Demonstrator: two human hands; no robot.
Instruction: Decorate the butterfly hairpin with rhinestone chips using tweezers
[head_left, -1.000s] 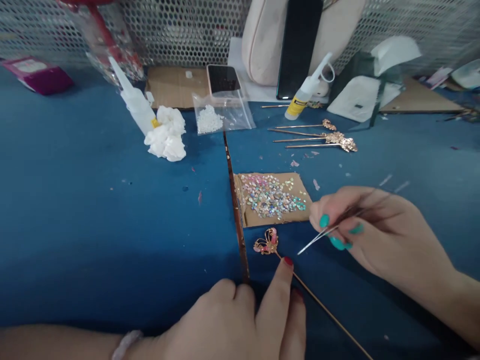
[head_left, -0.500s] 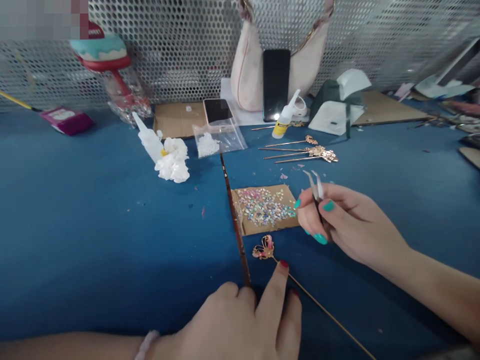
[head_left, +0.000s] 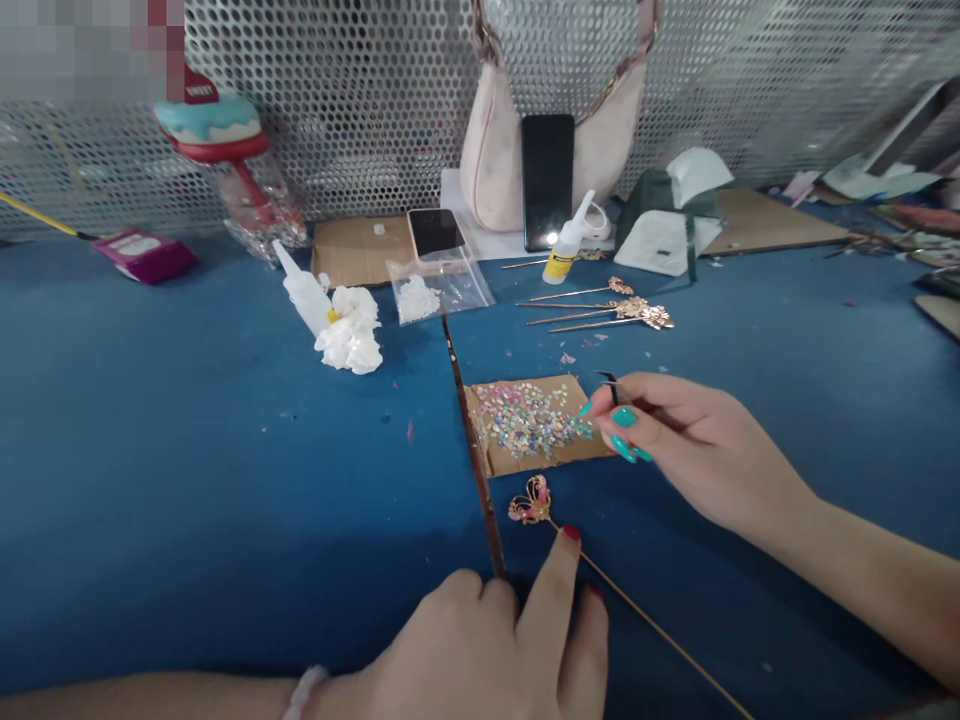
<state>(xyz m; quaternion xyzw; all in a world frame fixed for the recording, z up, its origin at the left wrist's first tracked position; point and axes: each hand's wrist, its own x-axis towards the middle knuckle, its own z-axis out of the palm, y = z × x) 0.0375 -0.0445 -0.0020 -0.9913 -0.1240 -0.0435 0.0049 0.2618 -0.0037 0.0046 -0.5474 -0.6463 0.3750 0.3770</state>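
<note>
My left hand [head_left: 495, 640] rests low on the blue table, fingers curled, its red-nailed forefinger pressing the thin gold pin of a butterfly hair stick [head_left: 531, 502]. My right hand [head_left: 675, 440], with teal nails, is closed round a pair of tweezers [head_left: 609, 383]; only their dark end shows above the fingers. Its fingertips sit at the right edge of a cardboard piece [head_left: 585, 455] covered with several iridescent rhinestones [head_left: 525, 418].
Gold hair sticks [head_left: 600, 310], two glue bottles [head_left: 566, 245] [head_left: 304, 290], white crumpled tissue [head_left: 349, 335], a bag of white beads [head_left: 435, 290], a phone [head_left: 547, 180] against a pink bag and a mesh wall stand at the back. A seam [head_left: 472, 450] splits the table.
My right hand turned the tweezers from pointing at the butterfly, tips up, then lowered to the rhinestone card. The view tilted up. My left hand stayed on the pin.
</note>
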